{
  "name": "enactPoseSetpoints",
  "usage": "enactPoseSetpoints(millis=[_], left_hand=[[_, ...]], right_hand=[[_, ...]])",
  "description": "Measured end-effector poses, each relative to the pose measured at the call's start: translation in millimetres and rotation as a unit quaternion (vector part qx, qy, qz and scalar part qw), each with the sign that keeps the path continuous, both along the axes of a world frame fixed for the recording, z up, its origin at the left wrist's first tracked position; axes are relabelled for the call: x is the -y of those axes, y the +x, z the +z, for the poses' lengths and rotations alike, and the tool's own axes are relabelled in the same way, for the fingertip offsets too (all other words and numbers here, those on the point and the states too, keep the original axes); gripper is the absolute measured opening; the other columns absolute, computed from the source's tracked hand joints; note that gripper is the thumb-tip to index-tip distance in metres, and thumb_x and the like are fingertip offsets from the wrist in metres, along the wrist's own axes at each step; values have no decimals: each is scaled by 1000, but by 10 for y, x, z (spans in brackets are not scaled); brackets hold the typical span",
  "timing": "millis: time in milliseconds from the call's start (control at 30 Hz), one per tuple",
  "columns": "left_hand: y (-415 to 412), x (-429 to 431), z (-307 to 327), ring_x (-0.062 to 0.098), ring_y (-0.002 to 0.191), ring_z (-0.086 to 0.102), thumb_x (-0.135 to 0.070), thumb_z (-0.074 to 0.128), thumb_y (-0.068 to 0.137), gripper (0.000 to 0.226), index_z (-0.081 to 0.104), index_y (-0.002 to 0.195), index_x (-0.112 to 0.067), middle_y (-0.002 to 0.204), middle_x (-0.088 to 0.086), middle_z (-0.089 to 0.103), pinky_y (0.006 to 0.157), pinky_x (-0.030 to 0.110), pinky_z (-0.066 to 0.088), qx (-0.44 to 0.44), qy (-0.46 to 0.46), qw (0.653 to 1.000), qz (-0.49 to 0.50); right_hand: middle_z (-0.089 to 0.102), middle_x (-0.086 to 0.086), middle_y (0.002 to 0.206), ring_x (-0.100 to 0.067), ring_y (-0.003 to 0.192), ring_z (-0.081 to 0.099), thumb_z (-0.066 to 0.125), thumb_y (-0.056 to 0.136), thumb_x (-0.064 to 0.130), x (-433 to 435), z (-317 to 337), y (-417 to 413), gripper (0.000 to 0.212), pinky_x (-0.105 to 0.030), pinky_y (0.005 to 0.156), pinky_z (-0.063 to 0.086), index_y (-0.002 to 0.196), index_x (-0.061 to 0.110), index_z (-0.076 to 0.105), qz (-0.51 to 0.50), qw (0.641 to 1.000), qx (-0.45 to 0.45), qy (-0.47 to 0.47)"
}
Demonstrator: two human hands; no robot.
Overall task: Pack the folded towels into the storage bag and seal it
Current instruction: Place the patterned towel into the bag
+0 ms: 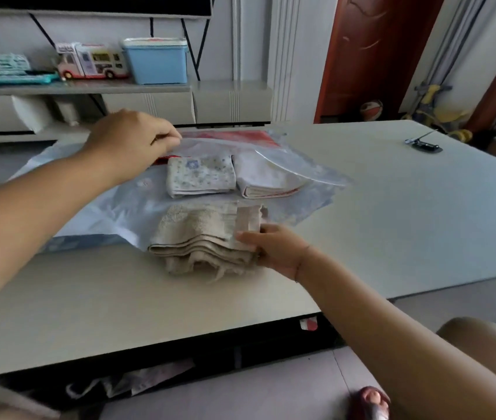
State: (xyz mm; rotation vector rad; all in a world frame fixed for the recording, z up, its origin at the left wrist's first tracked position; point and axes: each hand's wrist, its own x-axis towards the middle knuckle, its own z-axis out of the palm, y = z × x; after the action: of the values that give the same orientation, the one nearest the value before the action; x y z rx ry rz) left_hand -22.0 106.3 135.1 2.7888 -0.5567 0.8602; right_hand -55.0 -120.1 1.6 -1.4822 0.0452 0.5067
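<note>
- Nearest to us, a knee (pixel 483 334) shows at the lower right and a foot in a reddish slipper (pixel 372 403) rests on the floor below the table's near edge.
- The table (pixel 119 313) is a pale slab running from the near left to the far right corner.
- Our right hand (pixel 274 248) is closed on the right end of the beige towel (pixel 201 241), thumb on top and fingers under the folded layers.
- That beige towel is a thick folded stack near the near edge, its far part lying on the storage bag (pixel 113 207).
- The storage bag is translucent, bluish and lies flat across the middle of the table, reaching the left edge.
- Our left hand (pixel 131 140) pinches the bag's upper sheet at the far side and holds it raised, so the mouth gapes toward us.
- Under that raised sheet lie two folded towels side by side, touching: a floral towel (pixel 200 175) on the left and a white towel (pixel 266 177) with a reddish trim on the right.
- Something red (pixel 240 135) shows through the plastic beyond them; we cannot tell what it is.
- A small dark tool (pixel 424 144) lies well apart, near the far right corner.
- Beyond the table, a shelf carries a blue box (pixel 157 63) and a toy bus (pixel 92 60).
</note>
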Motion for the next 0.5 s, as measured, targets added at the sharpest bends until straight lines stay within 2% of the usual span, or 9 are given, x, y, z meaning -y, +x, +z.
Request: enactPoseSetpoints(millis=[67,100,167,200,233,267,334,400,500], left_hand=[[-57,-3,-13,34,95,65,-23,56,90,23,72,106,-19,103,12,74,70,30,38,-4,7,1000,0],[-83,-10,-20,33,96,65,-21,57,89,23,71,108,-20,104,10,74,70,29,37,-7,9,1000,2],[-115,-53,-41,31,95,65,-18,56,88,27,70,111,-22,105,7,73,70,29,40,-15,18,1000,6],[-128,-85,-50,31,94,65,-17,56,87,28,69,112,-22,104,6,74,70,29,43,-21,28,999,10],[-141,-126,-58,30,93,66,-17,56,87,28,69,112,-22,102,5,74,70,30,45,-28,39,999,15],[-159,-171,-66,30,92,66,-18,57,86,27,70,110,-21,100,5,74,71,31,47,-34,46,998,21],[-204,-263,-82,30,89,65,-22,59,86,21,72,102,-21,95,6,75,70,31,46,-39,58,997,36],[-247,-339,-93,31,86,64,-24,59,86,18,74,95,-20,92,6,75,65,29,40,-36,60,996,49],[-280,-404,-99,23,75,54,-26,60,86,18,75,94,-19,91,8,74,65,27,34,-51,31,996,59]], right_hand=[[62,-10,99,-20,81,60,70,82,20,39,42,-27,46,-29,73,52,121,3,52,-1,971,111,-211],[58,-10,110,-23,93,58,72,80,26,78,73,-35,62,-30,80,51,131,6,43,-3,930,178,-322],[39,-10,136,-29,123,42,70,76,39,132,127,-66,84,-37,102,38,144,20,26,28,806,293,-514],[27,-8,146,-32,133,30,68,75,43,147,141,-64,87,-43,109,29,146,28,21,64,752,335,-564],[15,-4,153,-33,140,18,67,74,44,157,152,-47,89,-47,113,20,147,35,18,112,722,361,-580],[7,0,157,-32,144,8,67,75,44,163,133,2,89,-50,115,12,147,39,16,164,710,370,-576],[6,5,158,-29,145,1,67,74,49,144,81,115,89,-52,117,7,147,42,16,237,692,373,-571],[19,6,156,-29,143,14,66,76,51,78,30,202,84,-47,116,18,146,41,21,249,683,378,-573],[39,4,146,-30,130,38,57,85,39,-61,22,273,63,-40,108,34,143,37,34,214,664,427,-575]])
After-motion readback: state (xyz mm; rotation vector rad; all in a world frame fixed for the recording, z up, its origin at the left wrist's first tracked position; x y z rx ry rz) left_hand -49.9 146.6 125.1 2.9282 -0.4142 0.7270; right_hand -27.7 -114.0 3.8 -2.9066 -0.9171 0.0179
